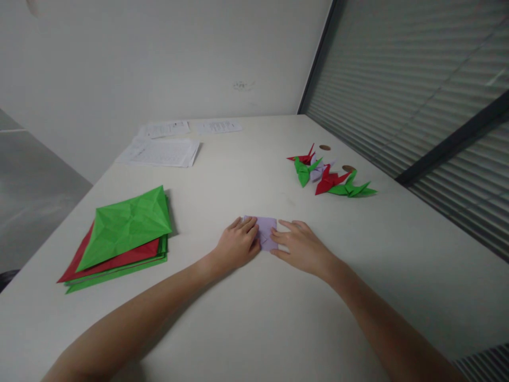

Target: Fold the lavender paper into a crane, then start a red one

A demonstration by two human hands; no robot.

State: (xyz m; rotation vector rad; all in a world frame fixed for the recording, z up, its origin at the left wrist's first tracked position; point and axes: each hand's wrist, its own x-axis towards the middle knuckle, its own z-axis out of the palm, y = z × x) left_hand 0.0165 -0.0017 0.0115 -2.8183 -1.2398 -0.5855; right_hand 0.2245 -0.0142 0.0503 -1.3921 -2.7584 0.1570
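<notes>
A small folded lilac paper [265, 227] lies flat on the white table [246, 323] in front of me. My left hand [237, 245] rests on its left side with the fingers stretched flat over the paper. My right hand [300, 246] lies on its right side, fingers extended and pressing down on the paper's edge. Both hands press the sheet against the table; neither lifts it.
A stack of green and red square sheets [121, 236] sits at the left. Several folded red, green and lilac paper cranes [328, 175] lie at the right, near a window with blinds. Printed white papers [161, 151] lie at the far side by the wall.
</notes>
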